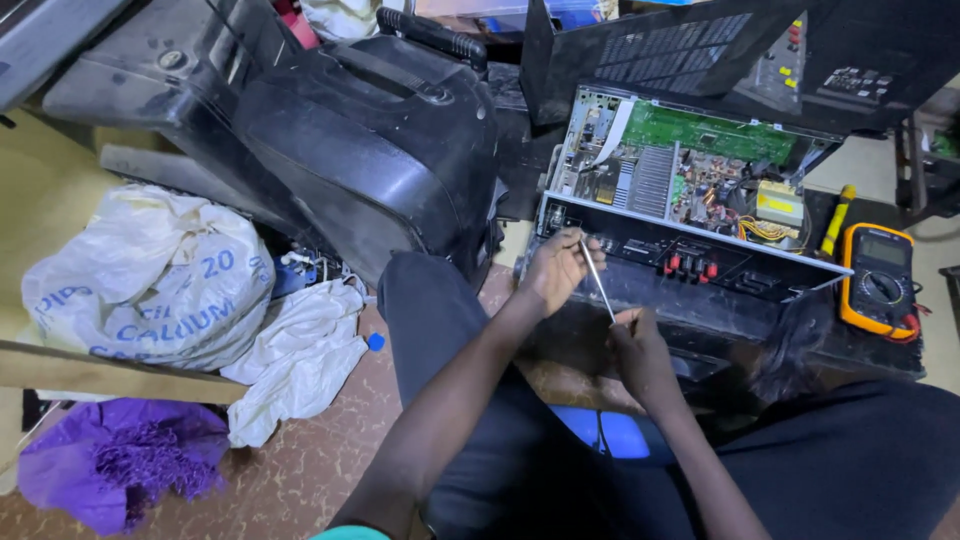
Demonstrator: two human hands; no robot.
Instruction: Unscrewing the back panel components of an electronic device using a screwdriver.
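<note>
An opened black audio amplifier with a green circuit board rests in front of me, its rear panel with red terminals facing me. My right hand grips the handle end of a long thin screwdriver. The shaft points up to the panel's left end. My left hand is at the tip, fingers pinched around the shaft against the panel.
A yellow multimeter and a yellow-handled tool lie at the right. A black TV casing stands at the left, with white sacks, white cloth and a purple bag on the floor. My knees frame the amplifier.
</note>
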